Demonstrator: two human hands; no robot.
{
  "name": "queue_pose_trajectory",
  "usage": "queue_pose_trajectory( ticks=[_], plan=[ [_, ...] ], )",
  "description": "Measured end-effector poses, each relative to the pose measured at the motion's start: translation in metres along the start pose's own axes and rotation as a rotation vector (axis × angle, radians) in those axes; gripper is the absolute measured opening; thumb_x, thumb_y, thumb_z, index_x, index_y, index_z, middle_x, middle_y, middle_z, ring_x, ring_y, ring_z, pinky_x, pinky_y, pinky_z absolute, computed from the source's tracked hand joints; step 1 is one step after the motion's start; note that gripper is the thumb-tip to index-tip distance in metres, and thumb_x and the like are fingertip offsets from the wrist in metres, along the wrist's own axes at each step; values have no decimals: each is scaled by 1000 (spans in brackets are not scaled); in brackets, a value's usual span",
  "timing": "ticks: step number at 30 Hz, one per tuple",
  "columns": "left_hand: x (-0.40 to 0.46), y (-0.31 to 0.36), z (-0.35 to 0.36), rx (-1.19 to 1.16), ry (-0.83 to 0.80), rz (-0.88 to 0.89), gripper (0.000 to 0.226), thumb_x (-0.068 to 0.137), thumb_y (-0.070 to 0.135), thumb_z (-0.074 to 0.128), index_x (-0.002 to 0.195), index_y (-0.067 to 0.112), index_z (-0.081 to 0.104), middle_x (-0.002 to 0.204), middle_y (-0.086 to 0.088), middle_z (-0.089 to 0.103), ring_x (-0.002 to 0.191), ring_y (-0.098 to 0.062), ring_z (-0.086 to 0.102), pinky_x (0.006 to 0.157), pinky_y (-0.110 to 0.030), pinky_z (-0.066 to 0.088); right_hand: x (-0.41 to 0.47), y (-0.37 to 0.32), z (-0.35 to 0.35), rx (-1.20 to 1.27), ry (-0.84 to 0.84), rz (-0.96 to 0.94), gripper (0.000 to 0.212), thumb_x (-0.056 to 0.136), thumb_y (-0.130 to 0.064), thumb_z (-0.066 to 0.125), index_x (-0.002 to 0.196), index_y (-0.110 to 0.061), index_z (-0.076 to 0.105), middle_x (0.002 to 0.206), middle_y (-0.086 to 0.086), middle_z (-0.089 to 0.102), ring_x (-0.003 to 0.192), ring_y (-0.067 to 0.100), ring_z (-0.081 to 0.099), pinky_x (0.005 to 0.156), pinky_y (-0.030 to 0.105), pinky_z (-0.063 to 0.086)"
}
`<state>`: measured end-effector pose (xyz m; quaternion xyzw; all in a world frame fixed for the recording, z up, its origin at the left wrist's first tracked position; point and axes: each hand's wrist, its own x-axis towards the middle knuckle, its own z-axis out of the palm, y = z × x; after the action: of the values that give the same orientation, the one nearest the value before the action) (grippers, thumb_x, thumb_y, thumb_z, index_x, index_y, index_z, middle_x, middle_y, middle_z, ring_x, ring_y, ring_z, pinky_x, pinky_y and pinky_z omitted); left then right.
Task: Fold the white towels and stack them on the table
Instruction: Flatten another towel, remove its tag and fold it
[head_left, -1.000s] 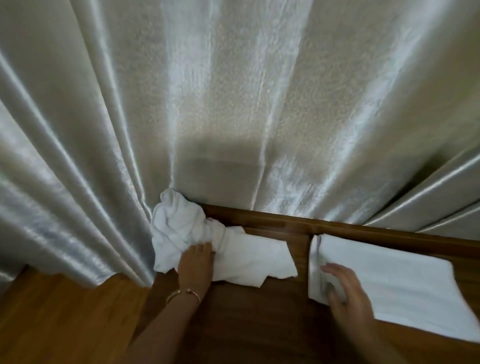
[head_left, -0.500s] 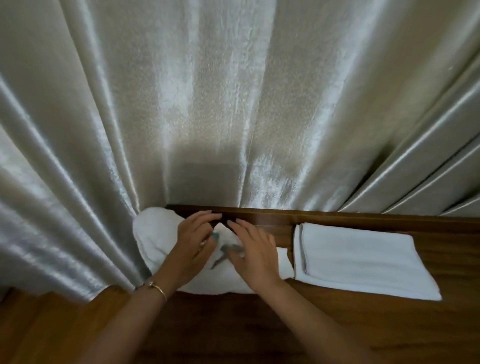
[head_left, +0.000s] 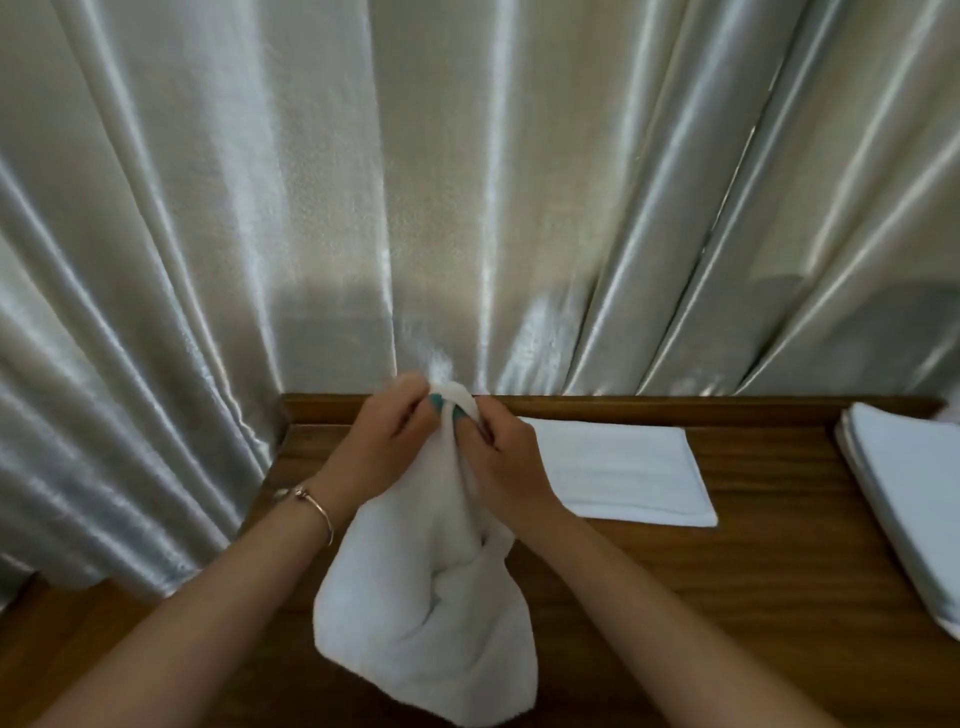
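Note:
A crumpled white towel (head_left: 431, 618) hangs in front of me above the dark wooden table (head_left: 769, 561). My left hand (head_left: 382, 447) and my right hand (head_left: 501, 457) sit close together and both pinch its top edge near the curtain. The towel's lower part droops in loose folds between my forearms. A folded white towel (head_left: 623, 475) lies flat on the table just right of my right hand. A stack of folded white towels (head_left: 906, 506) lies at the right edge of the view, partly cut off.
A shiny pale curtain (head_left: 363, 208) hangs right behind the table and bunches at its left side. The table has a raised wooden back rail (head_left: 675, 408). Lighter wooden floor (head_left: 52, 639) shows at the lower left.
The crumpled towel has been lifted off the table's left end; both hands now pinch its top edge. The view has shifted, and a second folded pile shows at the right.

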<state>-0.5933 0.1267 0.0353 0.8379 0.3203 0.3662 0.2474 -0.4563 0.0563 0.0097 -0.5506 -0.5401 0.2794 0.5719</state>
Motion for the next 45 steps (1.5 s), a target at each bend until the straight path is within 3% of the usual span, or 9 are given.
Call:
queue_pose_trajectory(
  ticks=[6,11,17,20,25,31,35,39,45],
  plan=[
    [-11,81,44,-441,7,-326,25,82,19,55,63,14,40,63,1,36,59,-8,34,57,-27,27,-29,-20,-86,-86,58,-11,30,88,-24,58,60,-26,45,57,-17,52,55,-2,44,53,13,34],
    [-15,126,60,-985,-49,-469,9,58,7,42,66,8,37,64,-7,32,57,-18,31,53,-30,23,-42,-44,-154,-136,174,-73,12,72,-26,74,68,-30,63,63,-14,57,60,-3,52,53,6,38],
    [-15,137,78,-181,-320,-224,20,76,7,61,92,17,54,73,1,51,64,-8,47,57,-17,40,-65,-48,-214,-642,72,-27,28,69,-41,74,53,-23,59,62,-10,57,65,9,56,55,25,37],
    [-15,143,92,102,-332,-38,19,80,15,60,79,33,55,72,10,57,64,-4,50,57,-15,39,-72,-51,-233,-715,84,106,19,65,-45,68,61,-28,62,56,-15,59,66,7,58,57,24,36],
    [-14,137,98,424,-473,-17,12,81,13,56,73,22,55,73,5,57,72,-16,54,60,-25,36,-75,-53,-258,-818,-330,150,29,61,-53,67,70,-27,57,67,-11,61,68,9,59,62,30,43],
    [-53,114,93,249,-784,-328,20,80,-3,43,70,4,59,75,-3,60,73,-14,57,66,-25,45,-85,-4,-288,-640,-610,462,35,65,-59,75,82,-29,67,88,-13,62,85,6,57,73,24,41],
    [-58,96,112,315,-709,-361,25,82,-2,41,65,11,53,71,0,55,73,-17,52,57,-22,38,-90,54,-255,-699,-485,477,27,75,-45,74,70,-24,58,73,-8,54,67,8,52,58,23,38],
    [-61,55,136,349,-531,-483,27,87,4,44,101,6,68,109,-12,67,101,-27,61,82,-28,49,-78,104,-217,-657,-324,560,22,75,-36,75,68,-24,59,73,-8,58,69,8,56,54,20,40],
    [-67,-3,196,394,-540,-481,32,92,9,41,119,9,58,127,-11,59,117,-25,55,99,-28,40,-65,179,-184,-338,-58,783,18,88,-26,67,91,-9,65,92,8,65,85,21,61,74,26,43]
  ],
)
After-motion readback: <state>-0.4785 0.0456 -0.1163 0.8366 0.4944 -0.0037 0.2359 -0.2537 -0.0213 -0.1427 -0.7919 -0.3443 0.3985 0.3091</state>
